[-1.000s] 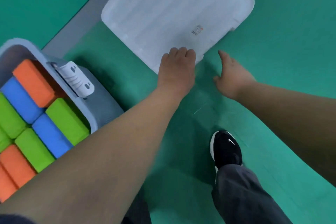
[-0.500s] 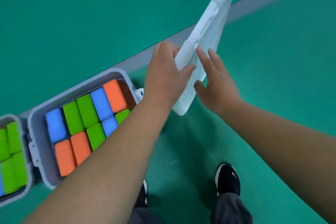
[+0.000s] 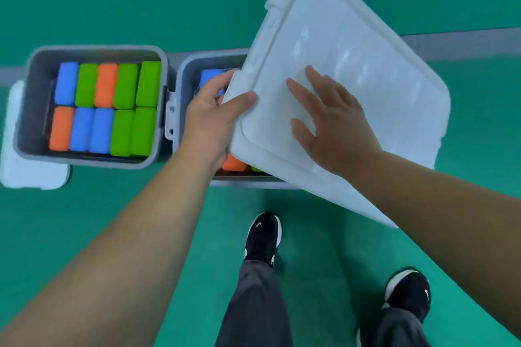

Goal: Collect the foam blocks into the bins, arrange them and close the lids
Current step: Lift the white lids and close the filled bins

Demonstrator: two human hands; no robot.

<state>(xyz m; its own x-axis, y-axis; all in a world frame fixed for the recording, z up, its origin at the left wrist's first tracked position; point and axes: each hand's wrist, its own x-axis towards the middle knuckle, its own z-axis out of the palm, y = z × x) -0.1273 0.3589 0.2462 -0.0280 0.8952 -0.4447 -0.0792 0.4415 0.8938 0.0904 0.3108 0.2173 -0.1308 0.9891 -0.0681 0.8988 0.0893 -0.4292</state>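
Nearest, two black shoes [image 3: 263, 236] stand on a green floor [image 3: 84, 220], which lies bare and open between the feet and the bins. The left hand [image 3: 210, 121] grips the near left corner of a white lid [image 3: 366, 79], thumb on top and fingers curled beneath. The right hand [image 3: 335, 127] lies flat on the lid's top, fingers spread. The lid hangs tilted over the right bin [image 3: 187, 70], hiding most of it; a blue and an orange block show at its uncovered left edge. Just beside it, the left bin [image 3: 93, 49] stands open, packed with two rows of blue, green and orange foam blocks [image 3: 124, 87]. A second lid [image 3: 28, 175] juts out at that bin's near left corner. Beyond the bins a grey stripe [image 3: 465, 43] crosses the floor.
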